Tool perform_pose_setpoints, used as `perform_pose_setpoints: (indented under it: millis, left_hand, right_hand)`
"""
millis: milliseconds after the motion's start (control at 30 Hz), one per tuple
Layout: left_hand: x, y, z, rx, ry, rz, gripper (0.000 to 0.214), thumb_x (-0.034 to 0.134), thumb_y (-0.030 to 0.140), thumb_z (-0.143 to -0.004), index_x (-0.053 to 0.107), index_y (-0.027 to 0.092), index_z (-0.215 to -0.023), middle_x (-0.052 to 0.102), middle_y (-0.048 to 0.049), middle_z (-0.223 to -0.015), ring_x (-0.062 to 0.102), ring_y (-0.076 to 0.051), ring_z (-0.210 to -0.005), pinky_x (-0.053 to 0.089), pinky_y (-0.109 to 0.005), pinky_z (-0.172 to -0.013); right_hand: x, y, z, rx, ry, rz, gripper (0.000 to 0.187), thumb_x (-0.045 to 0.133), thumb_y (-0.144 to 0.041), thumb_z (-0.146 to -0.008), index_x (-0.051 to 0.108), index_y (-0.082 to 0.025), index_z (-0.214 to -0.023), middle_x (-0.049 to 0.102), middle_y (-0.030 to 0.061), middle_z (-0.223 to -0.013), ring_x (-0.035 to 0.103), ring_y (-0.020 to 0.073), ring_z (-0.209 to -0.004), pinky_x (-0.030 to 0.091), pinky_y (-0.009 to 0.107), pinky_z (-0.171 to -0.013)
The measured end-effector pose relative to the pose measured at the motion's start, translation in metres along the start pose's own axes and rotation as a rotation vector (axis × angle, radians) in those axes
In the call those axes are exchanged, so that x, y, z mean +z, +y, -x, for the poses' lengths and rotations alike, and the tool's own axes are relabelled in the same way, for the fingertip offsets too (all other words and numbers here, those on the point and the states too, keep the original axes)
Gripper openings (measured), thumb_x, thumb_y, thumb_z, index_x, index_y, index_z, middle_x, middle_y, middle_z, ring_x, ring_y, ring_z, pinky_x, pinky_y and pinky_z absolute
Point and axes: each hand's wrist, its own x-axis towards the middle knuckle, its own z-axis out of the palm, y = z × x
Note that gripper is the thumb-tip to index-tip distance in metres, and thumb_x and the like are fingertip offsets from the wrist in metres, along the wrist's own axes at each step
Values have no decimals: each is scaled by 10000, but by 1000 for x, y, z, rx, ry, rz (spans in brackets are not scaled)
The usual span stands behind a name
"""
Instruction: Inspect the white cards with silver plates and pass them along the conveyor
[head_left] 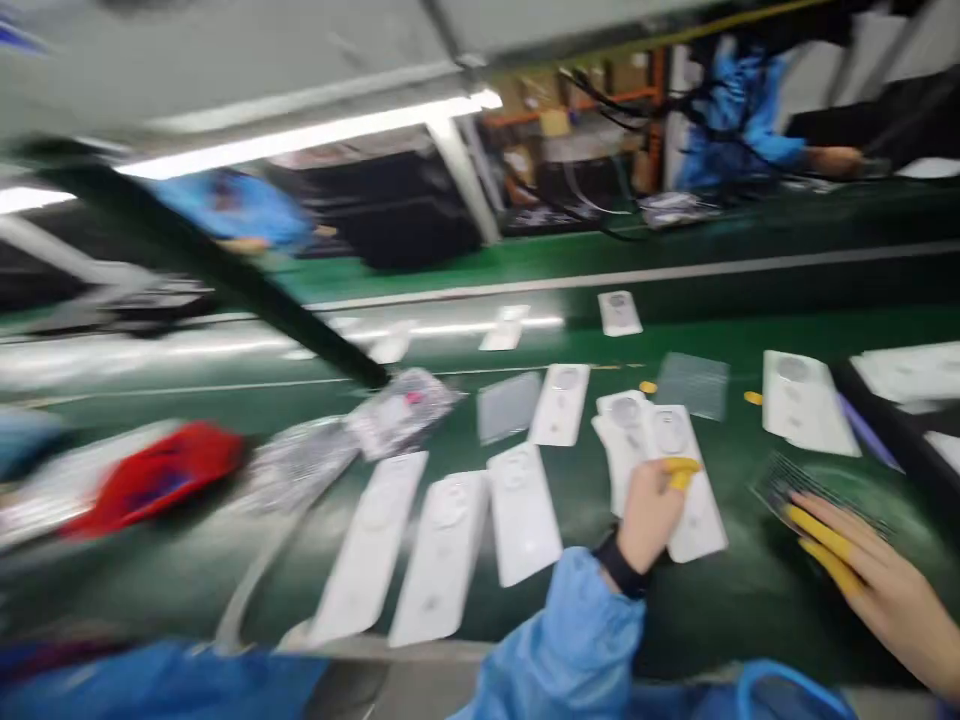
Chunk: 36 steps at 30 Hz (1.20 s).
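While the left hand [654, 512] grips a white panel [701, 522], the right hand [881, 582] lies outstretched. Its fingers [821, 533] touch a dark mesh sheet [784, 480].

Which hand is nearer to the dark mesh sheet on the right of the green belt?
Right. The right hand touches the dark mesh sheet with its fingertips; the left hand rests on a white panel further left.

It was a factory assembly line: a long green belt [720, 610] carried rows of identical white panels [446, 555], and workers [739, 110] in blue smocks stood opposite under strip lights [300, 135].
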Motion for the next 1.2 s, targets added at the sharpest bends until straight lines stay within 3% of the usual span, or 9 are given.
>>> perform_pose_setpoints:
  millis: [67,167,233,367,467,533,767,1033,1200]
  left_hand:
    - [7,0,2,-57,-166,23,118,668,282,-713,751,200,-696,750,-106,-815,655,-333,-905,479,-469,-890]
    - [14,2,2,-108,-411,83,259,665,421,-745,759,182,-711,747,-78,-752,667,-291,-788,522,-400,-752]
    - [16,6,6,-115,-481,100,271,706,434,-718,766,170,-739,752,-65,-750,666,-269,-758,522,-357,-708]
    - [16,11,12,-112,-419,84,279,702,397,-743,778,160,-871,777,-72,-905,675,-263,-885,507,-337,-820]
    - [17,10,12,-119,-375,63,254,721,373,-732,780,162,-861,779,-75,-916,678,-263,-905,502,-334,-840]
    - [18,9,11,-118,-364,55,220,761,338,-690,782,167,-828,779,-65,-873,677,-252,-863,504,-321,-809]
    - [14,9,14,-190,-371,112,203,794,327,-636,768,154,-739,737,-39,-722,609,-180,-670,477,-259,-643]
    - [17,-3,12,-300,-332,199,248,729,372,-680,706,135,-611,581,18,-529,435,-92,-523,347,-193,-498]
    - [21,-3,12,-353,-329,190,227,704,349,-653,679,135,-581,563,16,-506,440,-101,-498,352,-205,-478]
  right_hand:
    - [-9,-8,-3,-75,-57,148,486,483,-169,-886,553,-428,-1291,587,32,-1347,522,260,-1281,400,541,-1089]
    - [-11,-22,-20,-191,-26,324,390,479,-116,-898,627,-330,-1189,606,85,-1307,532,263,-1241,404,557,-1072]
    - [-8,-33,-29,-255,-50,361,327,492,-113,-907,642,-272,-1150,626,116,-1236,547,266,-1191,401,580,-1062]
    - [-5,-47,-37,-266,-200,106,348,568,-195,-915,564,-175,-1262,599,154,-1215,561,251,-1153,456,535,-1025]
    - [0,-48,-47,-179,-71,-120,248,584,-164,-913,608,-169,-1159,640,115,-1088,625,179,-1002,561,340,-875]
    - [7,-47,-57,-156,43,-147,155,590,-137,-908,643,-166,-1051,655,91,-990,643,153,-897,572,278,-787]
    - [22,-45,-75,-250,3,-50,101,550,-176,-938,640,-132,-947,656,99,-922,653,163,-823,591,274,-708]
    - [28,-42,-68,-568,-28,382,238,420,-70,-960,608,-96,-816,681,149,-939,659,186,-806,604,297,-674]
    - [31,-31,-71,-481,-121,291,172,434,-120,-972,586,-93,-896,658,152,-938,641,202,-828,600,329,-698]
